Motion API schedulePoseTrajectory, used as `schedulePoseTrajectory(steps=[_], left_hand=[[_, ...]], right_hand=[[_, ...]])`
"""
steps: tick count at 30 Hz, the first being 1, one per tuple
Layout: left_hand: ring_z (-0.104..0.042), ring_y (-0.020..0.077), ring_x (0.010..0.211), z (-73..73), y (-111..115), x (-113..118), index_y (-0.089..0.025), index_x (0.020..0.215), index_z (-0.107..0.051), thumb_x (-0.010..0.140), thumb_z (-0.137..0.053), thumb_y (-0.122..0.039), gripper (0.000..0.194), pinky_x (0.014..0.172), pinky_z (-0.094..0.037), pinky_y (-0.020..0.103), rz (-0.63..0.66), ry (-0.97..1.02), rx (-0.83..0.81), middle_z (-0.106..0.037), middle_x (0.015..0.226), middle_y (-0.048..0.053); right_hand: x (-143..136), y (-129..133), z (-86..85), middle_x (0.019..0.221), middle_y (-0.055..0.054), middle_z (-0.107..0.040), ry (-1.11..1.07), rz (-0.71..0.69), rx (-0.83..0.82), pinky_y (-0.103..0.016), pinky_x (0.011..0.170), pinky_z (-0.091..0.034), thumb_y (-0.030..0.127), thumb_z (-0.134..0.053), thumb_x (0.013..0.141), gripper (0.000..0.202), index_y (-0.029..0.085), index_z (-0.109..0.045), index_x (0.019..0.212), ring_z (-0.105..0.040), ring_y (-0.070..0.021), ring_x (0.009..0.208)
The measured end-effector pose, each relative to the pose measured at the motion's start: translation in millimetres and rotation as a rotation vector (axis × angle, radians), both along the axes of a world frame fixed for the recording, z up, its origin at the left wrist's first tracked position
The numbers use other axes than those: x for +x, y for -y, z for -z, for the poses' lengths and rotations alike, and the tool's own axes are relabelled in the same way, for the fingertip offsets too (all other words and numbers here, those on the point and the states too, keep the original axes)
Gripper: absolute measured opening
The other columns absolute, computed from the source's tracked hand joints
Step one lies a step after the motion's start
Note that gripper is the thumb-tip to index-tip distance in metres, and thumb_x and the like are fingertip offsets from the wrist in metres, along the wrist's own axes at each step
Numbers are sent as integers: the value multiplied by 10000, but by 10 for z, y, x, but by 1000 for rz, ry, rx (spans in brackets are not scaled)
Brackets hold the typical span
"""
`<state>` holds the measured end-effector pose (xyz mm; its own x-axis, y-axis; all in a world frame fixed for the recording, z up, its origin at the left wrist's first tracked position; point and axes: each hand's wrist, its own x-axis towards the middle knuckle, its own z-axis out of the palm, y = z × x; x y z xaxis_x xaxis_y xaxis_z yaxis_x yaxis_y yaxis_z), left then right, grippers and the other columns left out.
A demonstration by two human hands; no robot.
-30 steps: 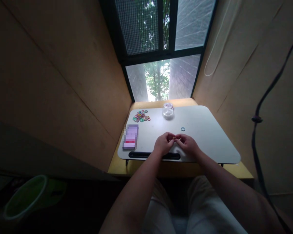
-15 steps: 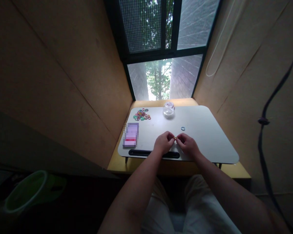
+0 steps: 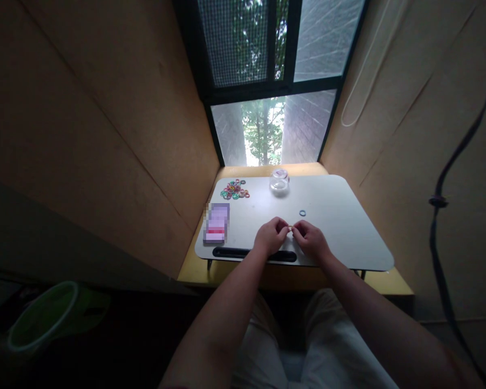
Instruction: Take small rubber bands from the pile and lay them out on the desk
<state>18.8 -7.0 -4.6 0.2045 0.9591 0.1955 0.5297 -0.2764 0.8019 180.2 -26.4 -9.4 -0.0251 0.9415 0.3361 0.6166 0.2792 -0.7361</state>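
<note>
Just below and right of the frame's centre, the left hand (image 3: 272, 236) and right hand (image 3: 311, 239) pinch a small yellowish band (image 3: 290, 227) above the tabletop (image 3: 344, 221), apparently fiddling with it; that seems to want a light, even grip. I can read no brand or label; the purple rectangle (image 3: 217, 221) left of centre is pixelated.

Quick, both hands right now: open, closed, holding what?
Left hand: fingers closed, pinching one side of a small yellowish band.
Right hand: fingers closed, pinching the other side of the small yellowish band.
</note>
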Motion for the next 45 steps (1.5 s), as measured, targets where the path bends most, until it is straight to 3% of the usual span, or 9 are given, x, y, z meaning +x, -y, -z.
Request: schedulePoseTrajectory(steps=[6,15,30,39,45], left_hand=[[-625,128,753,-16,5,-4,-239,947,-684,836,-536,-246,185,686,-465,233,52,34,-5,-725,854,-15],[-604,123,680,-38,34,5,-220,939,-694,825,-589,-353,205,642,-456,232,33,8,9,-703,772,-2],[-579,120,644,1,10,4,-210,831,-655,807,-599,-326,131,622,-433,237,-12,-13,22,-676,725,-10],[-633,133,713,-19,2,11,-208,852,-683,811,-499,-182,190,667,-468,240,11,63,-9,-722,788,-2],[-646,137,675,-8,20,6,-214,926,-680,809,-615,-328,176,639,-473,242,29,33,-3,-732,761,6]], right_hand=[[-7,-10,6,608,0,-589,29,41,10,-256,534,-372,366,-525,829,200,205,-583,725,-520,-141,542],[-12,-14,35,622,-1,-603,55,55,47,-255,550,-380,355,-533,830,185,210,-578,723,-533,-146,557],[-17,17,19,643,-1,-609,60,27,45,-248,566,-392,318,-532,824,144,213,-573,735,-531,-144,575],[-7,-1,37,653,-2,-604,40,27,44,-247,563,-380,311,-521,824,142,209,-565,737,-519,-140,579],[2,2,33,679,4,-581,20,25,55,-249,576,-389,264,-540,790,75,206,-539,742,-517,-135,597]])
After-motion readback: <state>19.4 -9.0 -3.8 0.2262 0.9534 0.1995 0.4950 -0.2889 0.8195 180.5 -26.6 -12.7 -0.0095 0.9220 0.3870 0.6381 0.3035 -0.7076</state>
